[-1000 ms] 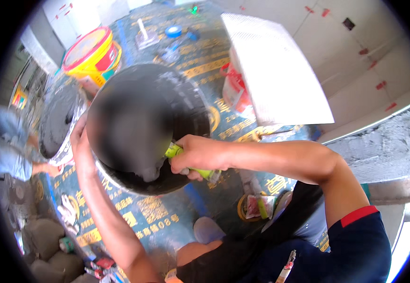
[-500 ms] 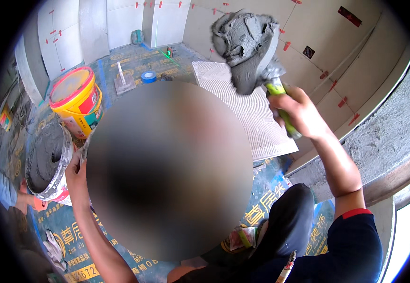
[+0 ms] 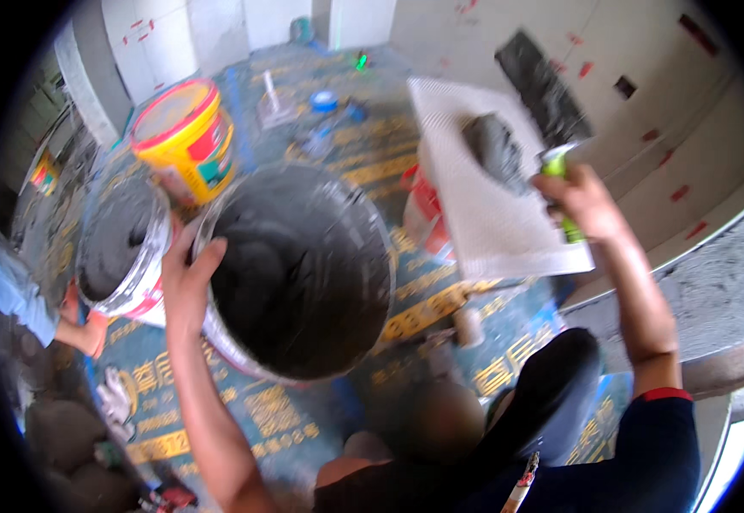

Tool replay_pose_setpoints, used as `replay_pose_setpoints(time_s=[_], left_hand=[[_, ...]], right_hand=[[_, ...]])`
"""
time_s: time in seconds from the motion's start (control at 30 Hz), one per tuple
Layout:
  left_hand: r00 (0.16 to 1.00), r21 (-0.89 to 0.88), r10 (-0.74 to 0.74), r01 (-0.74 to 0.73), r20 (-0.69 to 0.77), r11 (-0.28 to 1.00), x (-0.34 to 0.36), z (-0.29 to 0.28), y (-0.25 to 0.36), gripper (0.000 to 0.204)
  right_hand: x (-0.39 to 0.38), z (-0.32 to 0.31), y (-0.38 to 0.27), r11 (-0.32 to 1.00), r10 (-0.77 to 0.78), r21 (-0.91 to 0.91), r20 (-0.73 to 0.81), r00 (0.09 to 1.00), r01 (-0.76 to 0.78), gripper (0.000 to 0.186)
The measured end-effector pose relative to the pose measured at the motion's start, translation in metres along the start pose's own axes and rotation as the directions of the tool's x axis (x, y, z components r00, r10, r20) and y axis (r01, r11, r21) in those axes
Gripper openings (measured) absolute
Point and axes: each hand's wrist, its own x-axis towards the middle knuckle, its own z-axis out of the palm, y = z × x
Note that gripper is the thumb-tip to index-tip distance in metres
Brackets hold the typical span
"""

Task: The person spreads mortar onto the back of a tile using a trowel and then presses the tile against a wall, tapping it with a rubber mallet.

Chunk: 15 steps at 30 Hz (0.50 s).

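My left hand (image 3: 186,278) grips the rim of a large bucket (image 3: 386,282) standing tilted before me, thumb over the inner edge. Dark grey mortar (image 3: 291,265) coats its inside. In my right hand (image 3: 584,203), fingers are wrapped round the green handle of a trowel (image 3: 547,90). Its smeared blade points up and away, above the far right edge of a pale tile (image 3: 475,231) with a ridged surface. A lump of mortar (image 3: 496,150) sits on that tile, just left of the trowel. Under the tile's left side shows a red and white bucket (image 3: 426,214).
Left of my bucket stands a second mortar bucket (image 3: 120,244), with a yellow bucket (image 3: 186,145) behind it. Blue tape (image 3: 323,101) and a white-handled float (image 3: 276,109) lie farther off. Another person's foot (image 3: 91,332) is at the left. Gloves (image 3: 115,402) lie nearby.
The big mortar load on the trowel has come off; a lump now lies on the tile. My right hand has lowered slightly. The view has shifted, and the large bucket now shows clearly.
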Motion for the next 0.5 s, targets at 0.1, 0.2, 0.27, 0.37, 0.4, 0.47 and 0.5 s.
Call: replay_pose_setpoints(time_s=[0.1, 0.2, 0.27, 0.37, 0.4, 0.47, 0.5], left_hand=[[0.995, -0.103, -0.065, 0.072, 0.069, 0.992, 0.008, 0.006, 0.003, 0.046], [0.989, -0.208, -0.098, 0.119, 0.109, 0.971, 0.006, -0.01, 0.003, 0.047], [0.987, -0.191, -0.082, 0.108, 0.135, 0.976, 0.014, -0.005, 0.006, 0.048], [0.972, -0.186, -0.055, 0.099, 0.227, 0.977, 0.023, 0.006, 0.013, 0.047], [0.977, -0.116, -0.036, 0.062, 0.21, 0.991, 0.023, 0.009, 0.012, 0.047], [0.983, -0.035, -0.033, 0.04, 0.182, 0.999, 0.014, 0.016, 0.025, 0.05], [0.982, -0.044, -0.045, 0.054, 0.181, 0.998, 0.014, 0.018, 0.024, 0.05]], right_hand=[[-0.043, 0.015, -0.049, 1.0, -0.025, 0.002, 0.255, 0.967, 0.025, 0.031], [-0.048, 0.072, -0.065, 0.997, 0.018, -0.071, 0.699, 0.715, 0.044, 0.036], [-0.037, 0.121, -0.078, 0.889, 0.03, -0.293, 0.803, 0.595, 0.351, 0.034], [-0.015, 0.219, -0.058, 0.218, -0.393, -0.346, 0.825, 0.407, 0.912, 0.028], [-0.004, 0.249, -0.061, 0.146, -0.458, -0.371, 0.796, 0.395, 0.917, 0.029], [0.014, 0.28, -0.103, 0.126, -0.456, -0.502, 0.737, 0.499, 0.856, 0.032], [0.021, 0.281, -0.124, 0.165, -0.373, -0.607, 0.691, 0.618, 0.778, 0.035]])
